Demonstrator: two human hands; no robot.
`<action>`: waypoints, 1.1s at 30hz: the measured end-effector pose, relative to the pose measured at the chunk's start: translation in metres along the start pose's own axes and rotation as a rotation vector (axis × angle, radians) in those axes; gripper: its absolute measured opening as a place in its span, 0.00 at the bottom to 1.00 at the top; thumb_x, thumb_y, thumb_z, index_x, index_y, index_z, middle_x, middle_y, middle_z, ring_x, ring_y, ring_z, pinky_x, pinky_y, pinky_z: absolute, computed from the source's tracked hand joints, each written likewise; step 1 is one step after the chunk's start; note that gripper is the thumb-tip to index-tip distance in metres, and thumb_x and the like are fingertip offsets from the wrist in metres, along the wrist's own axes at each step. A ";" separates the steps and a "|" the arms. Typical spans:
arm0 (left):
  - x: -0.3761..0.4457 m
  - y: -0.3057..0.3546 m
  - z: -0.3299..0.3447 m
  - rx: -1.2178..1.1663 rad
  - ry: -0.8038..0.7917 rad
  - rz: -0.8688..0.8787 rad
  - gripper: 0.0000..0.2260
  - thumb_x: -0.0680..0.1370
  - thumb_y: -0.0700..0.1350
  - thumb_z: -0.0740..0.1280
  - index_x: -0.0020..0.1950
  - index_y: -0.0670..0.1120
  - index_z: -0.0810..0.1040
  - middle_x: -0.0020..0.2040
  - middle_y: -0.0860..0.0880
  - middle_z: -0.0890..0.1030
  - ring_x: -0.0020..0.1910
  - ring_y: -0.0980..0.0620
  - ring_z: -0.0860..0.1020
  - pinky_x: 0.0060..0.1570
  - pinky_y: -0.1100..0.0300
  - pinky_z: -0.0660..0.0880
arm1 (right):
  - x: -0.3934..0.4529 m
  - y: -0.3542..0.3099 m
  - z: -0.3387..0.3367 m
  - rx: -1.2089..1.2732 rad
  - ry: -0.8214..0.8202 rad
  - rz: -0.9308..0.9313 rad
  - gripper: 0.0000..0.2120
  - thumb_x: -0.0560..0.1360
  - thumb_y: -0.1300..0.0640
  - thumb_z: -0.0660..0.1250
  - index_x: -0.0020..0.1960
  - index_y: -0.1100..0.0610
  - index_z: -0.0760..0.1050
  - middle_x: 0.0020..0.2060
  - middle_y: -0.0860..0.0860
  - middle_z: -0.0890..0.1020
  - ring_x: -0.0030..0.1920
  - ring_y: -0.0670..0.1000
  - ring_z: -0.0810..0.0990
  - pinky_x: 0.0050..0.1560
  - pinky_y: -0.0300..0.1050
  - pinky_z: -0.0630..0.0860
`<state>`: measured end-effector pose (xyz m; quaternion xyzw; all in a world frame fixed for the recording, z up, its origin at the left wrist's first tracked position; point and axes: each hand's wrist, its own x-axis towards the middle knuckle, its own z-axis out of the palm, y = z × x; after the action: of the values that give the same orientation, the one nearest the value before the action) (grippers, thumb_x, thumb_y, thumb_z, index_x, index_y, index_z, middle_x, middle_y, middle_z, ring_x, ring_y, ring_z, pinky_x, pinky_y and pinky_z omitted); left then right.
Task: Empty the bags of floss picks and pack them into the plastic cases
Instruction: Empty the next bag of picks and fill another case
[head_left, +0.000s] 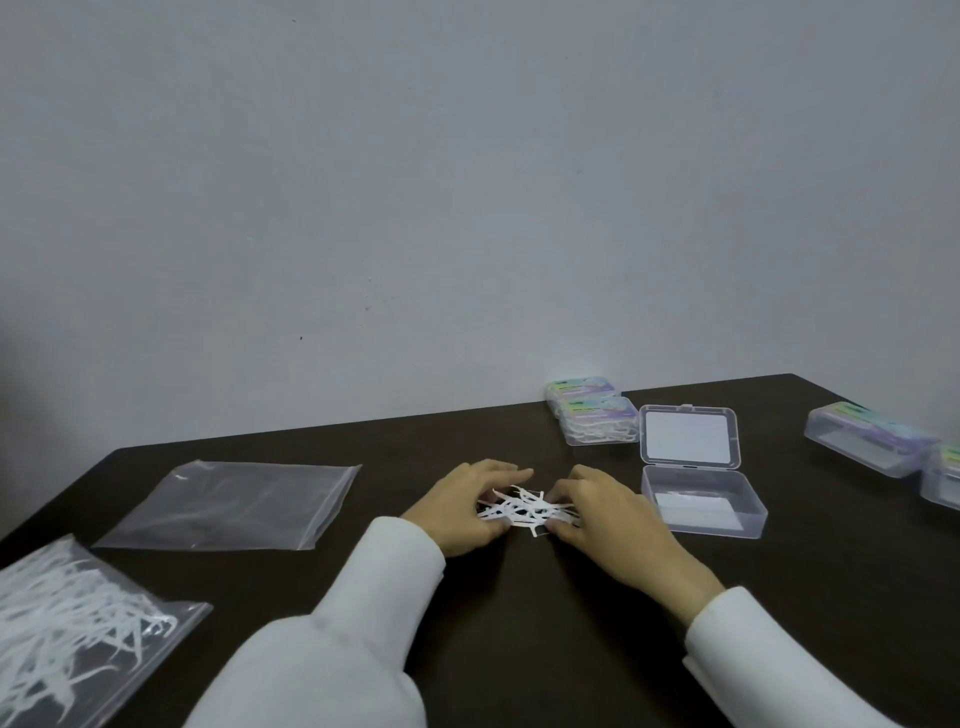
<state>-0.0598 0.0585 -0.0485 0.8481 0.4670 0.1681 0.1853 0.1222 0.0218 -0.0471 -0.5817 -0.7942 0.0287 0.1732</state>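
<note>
A loose pile of white floss picks (524, 509) lies on the dark table between my hands. My left hand (462, 506) cups the pile's left side and my right hand (605, 514) its right side, fingers curled onto the picks. Just right of my right hand stands an open clear plastic case (701, 512), its lid (690, 435) tipped back and a few white picks in its base. A flat, empty zip bag (228, 504) lies to the left. A second bag full of floss picks (67, 623) sits at the lower left corner.
Two closed, filled cases (597, 418) with pastel labels sit by the wall behind the open case. Two more labelled cases (872, 444) lie at the table's right edge. The grey wall runs along the table's far side.
</note>
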 end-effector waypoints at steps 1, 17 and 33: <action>0.002 0.001 0.000 0.013 -0.010 0.001 0.24 0.76 0.41 0.67 0.70 0.56 0.68 0.67 0.57 0.70 0.59 0.56 0.71 0.61 0.66 0.67 | 0.000 0.001 -0.001 0.018 -0.007 0.000 0.15 0.77 0.50 0.62 0.62 0.51 0.73 0.55 0.48 0.72 0.59 0.49 0.72 0.53 0.47 0.72; 0.004 0.008 -0.008 -0.017 0.080 -0.055 0.13 0.70 0.44 0.75 0.53 0.52 0.83 0.46 0.52 0.83 0.40 0.59 0.75 0.44 0.67 0.72 | -0.001 0.014 -0.013 -0.040 -0.028 -0.160 0.10 0.75 0.56 0.64 0.56 0.51 0.78 0.52 0.49 0.80 0.52 0.50 0.77 0.50 0.43 0.74; 0.001 0.024 -0.018 -0.139 0.201 -0.030 0.11 0.67 0.41 0.77 0.47 0.47 0.84 0.38 0.51 0.82 0.33 0.59 0.77 0.38 0.70 0.74 | -0.005 0.033 -0.037 0.304 0.048 -0.094 0.04 0.73 0.56 0.69 0.47 0.52 0.82 0.34 0.40 0.79 0.40 0.42 0.79 0.45 0.34 0.76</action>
<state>-0.0500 0.0498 -0.0211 0.8052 0.4830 0.2814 0.1982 0.1651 0.0217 -0.0217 -0.5115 -0.8028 0.1264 0.2792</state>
